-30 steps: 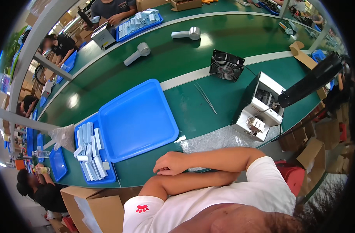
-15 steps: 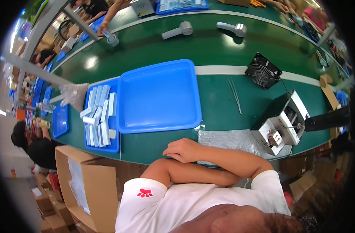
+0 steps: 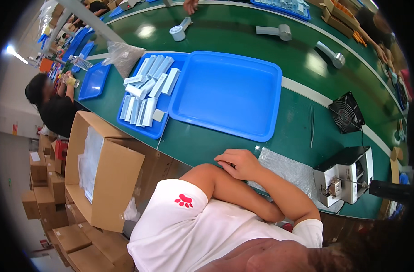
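While I watch from afar, the green table (image 3: pixel 243 31) fills the view, with an empty blue tray (image 3: pixel 225 93) lying on it, overlapping a second tray of white boxes (image 3: pixel 146 90). Nearer me, a sheet of bubble wrap (image 3: pixel 288 170) lies at the table edge. My right hand (image 3: pixel 236 163) rests beside it, fingers loosely curled, gripping nothing. My left hand is tucked away; I cannot tell its state.

A clear bubble-wrap sheet (image 3: pixel 291 172) is lying flat at the near edge of the green tabletop (image 3: pixel 207 140), just beside a small white-and-grey machine (image 3: pixel 347 179). The right hand (image 3: pixel 238 164) is resting on its left end, fingers loosely curled; the left hand is hidden under the folded arms.
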`<state>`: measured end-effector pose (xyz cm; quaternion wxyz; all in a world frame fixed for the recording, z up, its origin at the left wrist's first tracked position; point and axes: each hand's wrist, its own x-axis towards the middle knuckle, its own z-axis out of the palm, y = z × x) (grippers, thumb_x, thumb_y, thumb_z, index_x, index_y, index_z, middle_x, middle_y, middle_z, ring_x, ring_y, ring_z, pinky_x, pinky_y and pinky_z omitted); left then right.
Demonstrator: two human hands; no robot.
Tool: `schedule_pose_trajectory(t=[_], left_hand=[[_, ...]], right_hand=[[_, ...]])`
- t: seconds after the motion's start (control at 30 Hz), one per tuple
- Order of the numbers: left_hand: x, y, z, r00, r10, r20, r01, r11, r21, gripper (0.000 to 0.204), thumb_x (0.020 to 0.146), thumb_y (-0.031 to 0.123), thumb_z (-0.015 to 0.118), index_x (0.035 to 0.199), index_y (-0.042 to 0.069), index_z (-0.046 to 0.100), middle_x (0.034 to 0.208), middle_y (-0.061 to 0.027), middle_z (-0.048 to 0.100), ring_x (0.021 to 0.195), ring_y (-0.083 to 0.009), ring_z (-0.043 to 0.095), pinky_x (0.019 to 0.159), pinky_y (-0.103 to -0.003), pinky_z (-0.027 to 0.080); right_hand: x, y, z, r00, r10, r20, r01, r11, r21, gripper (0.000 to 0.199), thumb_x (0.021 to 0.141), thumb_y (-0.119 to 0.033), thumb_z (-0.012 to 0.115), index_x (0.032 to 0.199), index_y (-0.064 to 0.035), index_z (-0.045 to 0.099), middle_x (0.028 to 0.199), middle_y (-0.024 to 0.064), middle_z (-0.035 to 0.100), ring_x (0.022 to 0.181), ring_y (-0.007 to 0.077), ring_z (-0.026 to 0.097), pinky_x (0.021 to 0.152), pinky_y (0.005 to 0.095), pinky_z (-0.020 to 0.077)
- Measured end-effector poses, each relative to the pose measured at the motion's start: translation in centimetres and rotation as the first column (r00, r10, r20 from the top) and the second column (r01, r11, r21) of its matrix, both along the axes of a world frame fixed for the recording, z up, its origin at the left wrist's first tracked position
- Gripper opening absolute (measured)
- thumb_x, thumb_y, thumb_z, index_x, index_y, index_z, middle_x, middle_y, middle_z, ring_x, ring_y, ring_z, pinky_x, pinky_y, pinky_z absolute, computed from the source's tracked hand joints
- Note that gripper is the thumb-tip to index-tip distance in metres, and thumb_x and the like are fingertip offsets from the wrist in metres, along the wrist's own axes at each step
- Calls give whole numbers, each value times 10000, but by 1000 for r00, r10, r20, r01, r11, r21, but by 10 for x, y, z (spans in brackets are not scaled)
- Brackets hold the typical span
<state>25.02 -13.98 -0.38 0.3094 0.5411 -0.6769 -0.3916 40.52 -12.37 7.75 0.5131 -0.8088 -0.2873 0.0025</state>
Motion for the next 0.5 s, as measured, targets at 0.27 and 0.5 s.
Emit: schedule_pose_trajectory(t=[0.27, 0.5], left_hand=[[6, -6, 22, 993, -101, 65, 100, 995, 19, 284, 883, 214, 671, 1114, 53, 710, 1176, -168, 701, 1072, -271, 678, 876, -447, 533], [240, 63, 216, 937, 146, -319, -119, 988, 103, 277, 974, 271, 651, 1176, 88, 698, 1132, -99, 710, 1042, -258, 678, 880, -399, 538]], right_hand=[[3, -4, 4, 998, 2, -55, -3, 1000, -18, 132, 894, -93, 675, 1011, -82, 735, 851, 78, 677, 721, 278, 651, 633, 389, 529], [9, -5, 6, 996, 17, -93, -9, 997, 79, 132, 899, -94, 683, 1020, -77, 733, 837, 77, 670, 697, 258, 647, 628, 375, 527]])
